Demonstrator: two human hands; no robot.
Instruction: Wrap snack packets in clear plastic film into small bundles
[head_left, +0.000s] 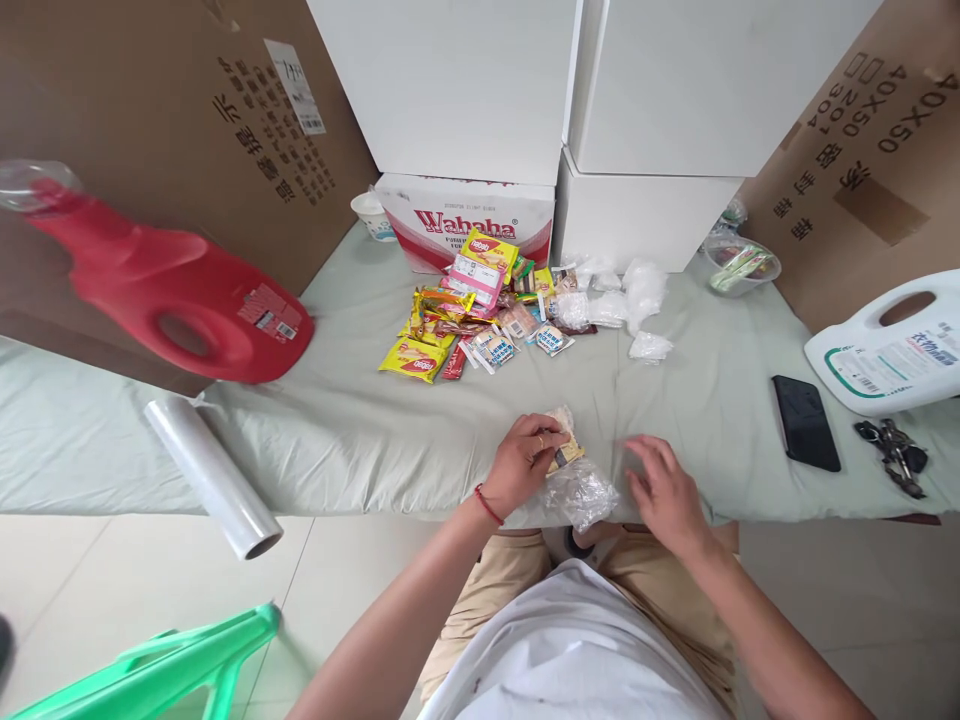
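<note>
My left hand (527, 460), with a ring and a red wrist cord, is closed on a small snack packet (567, 455) at the front of the cloth-covered surface. Under and beside that packet a crumpled clear plastic bag (583, 497) hangs near the edge. To its right my right hand (667, 490) hovers with fingers apart and nothing in them. Beyond both hands lies a heap of snack packets (480, 310), yellow, pink, white and brown. Several small bundles wrapped in clear plastic (641, 295) sit at the heap's right side.
Left are a red detergent bottle (202, 290) and a roll of plastic film (214, 478) jutting past the edge. Right are a phone (806, 422), keys (892, 455), a white detergent bottle (892, 345) and a plastic bowl (739, 265). Boxes stand behind; a green stool (165, 660) is below.
</note>
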